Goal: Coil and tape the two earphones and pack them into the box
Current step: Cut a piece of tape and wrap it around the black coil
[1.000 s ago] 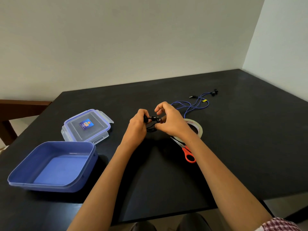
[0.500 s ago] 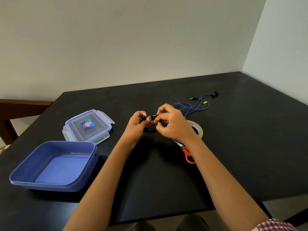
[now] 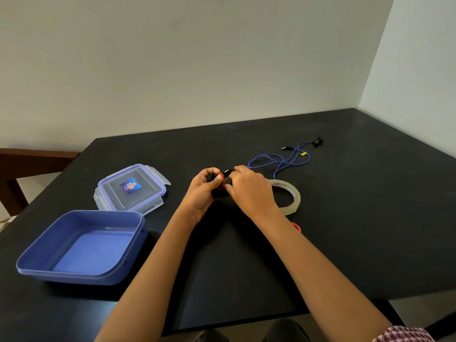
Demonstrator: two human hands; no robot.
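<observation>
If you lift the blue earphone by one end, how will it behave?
Probably floppy: the blue earphone lies in loose loops on the table. Likely very light: thin cord, small buds. Lifted by one end, the rest would probably trail and could snag where strands cross.

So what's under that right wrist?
Part of the tape roll and an orange handle show beside the right hand; the rest of both is covered.

A matte black counter (image 3: pixel 345 230) fills the corner between two plain pale walls (image 3: pixel 197 58). Past its left edge stands brown wooden furniture (image 3: pixel 29 159), a rail and a leg showing. Beige floor (image 3: pixel 419 308) lies off the near right corner.
</observation>
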